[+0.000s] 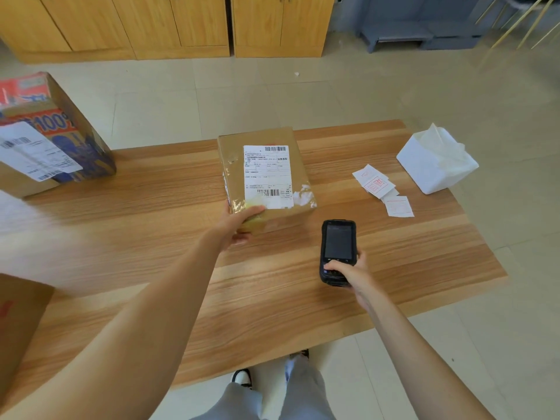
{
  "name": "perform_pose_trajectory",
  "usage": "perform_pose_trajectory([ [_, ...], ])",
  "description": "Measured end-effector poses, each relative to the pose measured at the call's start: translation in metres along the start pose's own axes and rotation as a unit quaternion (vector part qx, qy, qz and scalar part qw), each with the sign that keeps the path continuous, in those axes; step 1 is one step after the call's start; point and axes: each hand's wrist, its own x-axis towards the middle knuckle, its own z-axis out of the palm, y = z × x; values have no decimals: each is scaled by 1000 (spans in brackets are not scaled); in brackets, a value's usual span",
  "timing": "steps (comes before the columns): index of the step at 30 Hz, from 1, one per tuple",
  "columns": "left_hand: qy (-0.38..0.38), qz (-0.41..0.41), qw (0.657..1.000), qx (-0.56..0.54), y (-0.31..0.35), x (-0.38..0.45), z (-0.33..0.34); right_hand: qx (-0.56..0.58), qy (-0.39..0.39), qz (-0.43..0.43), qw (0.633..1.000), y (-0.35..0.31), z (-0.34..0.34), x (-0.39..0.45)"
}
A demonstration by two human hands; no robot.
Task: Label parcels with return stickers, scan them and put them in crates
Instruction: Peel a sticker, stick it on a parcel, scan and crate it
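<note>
Your brown cardboard parcel (265,174) lies flat at table centre, white shipping label (267,176) face up, barcodes at its top and bottom edges, torn tape patches near the bottom corners. Black handheld scanner (337,251) sits at 5 o'clock of it, screen up and dark. Return stickers (382,187), white with red print, lie loosely overlapped at 3 o'clock.

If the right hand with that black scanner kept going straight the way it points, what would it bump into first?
Most likely the brown parcel. The right hand aims the scanner up the table toward its near edge; depth is hard to judge.
</note>
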Motion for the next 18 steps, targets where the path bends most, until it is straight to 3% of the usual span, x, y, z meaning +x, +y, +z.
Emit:
perform_pose_trajectory([
  [18, 39, -56, 998, 8, 9, 8, -2, -77, -61, 14, 995, 21, -3, 58],
])
